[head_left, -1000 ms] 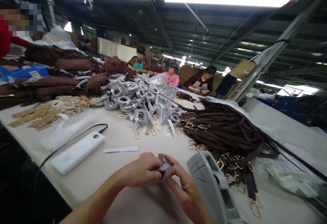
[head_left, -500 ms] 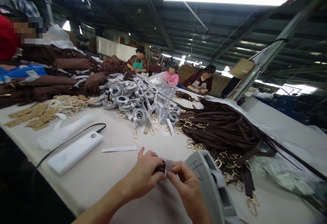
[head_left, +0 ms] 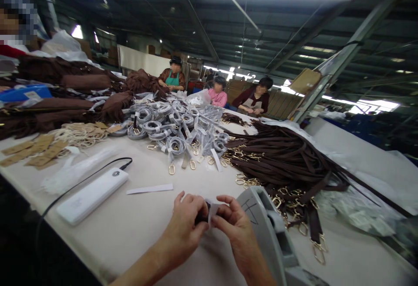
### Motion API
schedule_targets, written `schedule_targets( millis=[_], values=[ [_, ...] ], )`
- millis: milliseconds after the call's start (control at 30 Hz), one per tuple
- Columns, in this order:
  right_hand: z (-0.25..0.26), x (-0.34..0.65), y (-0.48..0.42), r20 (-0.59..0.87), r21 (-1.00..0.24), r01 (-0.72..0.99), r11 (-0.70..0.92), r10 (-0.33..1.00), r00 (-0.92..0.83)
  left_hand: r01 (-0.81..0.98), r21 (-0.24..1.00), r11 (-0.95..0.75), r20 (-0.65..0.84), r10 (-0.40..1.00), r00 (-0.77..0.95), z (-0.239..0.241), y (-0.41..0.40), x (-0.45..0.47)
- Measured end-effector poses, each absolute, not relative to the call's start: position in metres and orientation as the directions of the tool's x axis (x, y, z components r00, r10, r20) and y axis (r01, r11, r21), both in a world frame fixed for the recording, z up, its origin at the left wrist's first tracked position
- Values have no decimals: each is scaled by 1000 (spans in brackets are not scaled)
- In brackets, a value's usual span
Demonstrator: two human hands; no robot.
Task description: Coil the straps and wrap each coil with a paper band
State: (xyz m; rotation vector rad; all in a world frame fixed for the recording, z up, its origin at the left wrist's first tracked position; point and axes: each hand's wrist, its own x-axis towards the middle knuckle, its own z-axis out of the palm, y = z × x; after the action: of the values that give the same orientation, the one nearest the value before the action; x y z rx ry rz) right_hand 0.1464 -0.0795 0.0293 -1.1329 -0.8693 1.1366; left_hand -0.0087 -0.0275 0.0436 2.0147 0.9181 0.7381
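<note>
My left hand is closed around a small dark piece, mostly hidden by the fingers; it looks like a coiled brown strap, but I cannot be sure. My right hand pinches a whitish strip between thumb and fingers, right against the dark piece. Both hands are held close together above the table. Just right of them stands a grey plastic device with black pen marks. A loose white paper strip lies flat beyond my left hand.
A white power bank with a black cable lies left. Wrapped coiled straps pile up ahead, brown straps with gold clasps at right. Brown bags, cardboard tags and cords lie left. Several people sit around the table.
My hands have shifted slightly, and the right hand's fingers have lifted and spread a little around the whitish strip. The view has turned slightly; the person at far left has moved.
</note>
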Motion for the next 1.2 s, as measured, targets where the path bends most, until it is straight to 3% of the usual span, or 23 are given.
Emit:
schedule_targets(
  millis=[300,533,800,900,1000,1100,1200],
  values=[
    [26,136,-78,64,-986,-123,111,941,332,354,850,-391,88,767,635,58,-26,-15],
    [24,138,-81,98,-989,-66,129,930,354,159,950,-269,72,684,726,49,-24,-14],
    [25,140,-84,250,-967,112,227,930,271,259,948,-185,-28,761,648,53,-27,-12],
    [33,144,-87,416,-871,361,333,891,182,208,969,-136,-44,729,684,54,-24,-11],
    [42,145,-89,595,-656,583,479,804,8,166,985,-54,-74,731,678,55,-23,-12],
    [47,145,-91,653,-495,686,533,750,-111,97,994,46,-98,760,643,52,-24,-14],
    [45,144,-92,669,-420,725,545,726,-159,31,985,168,-148,746,650,47,-24,-16]
  ],
)
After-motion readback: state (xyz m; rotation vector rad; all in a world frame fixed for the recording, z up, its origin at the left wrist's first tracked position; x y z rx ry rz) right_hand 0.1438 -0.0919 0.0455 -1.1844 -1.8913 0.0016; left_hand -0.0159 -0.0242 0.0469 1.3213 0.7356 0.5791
